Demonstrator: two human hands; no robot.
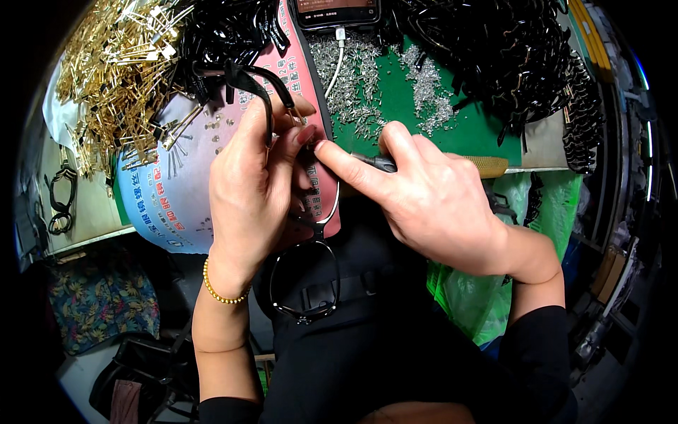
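Holding black-rimmed eyeglasses (319, 230) in the left hand (247, 180) and a black-shafted tool (378, 163) in the right hand (432, 194), at the worktop's (88, 215) near edge.

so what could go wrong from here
The eyeglasses could drop if the left hand loosens, since one rim hangs below it. The right hand sits close to loose, screw-like silver parts, so a careless sweep might scatter them. The white charging cable runs near the left hand and might snag on it.
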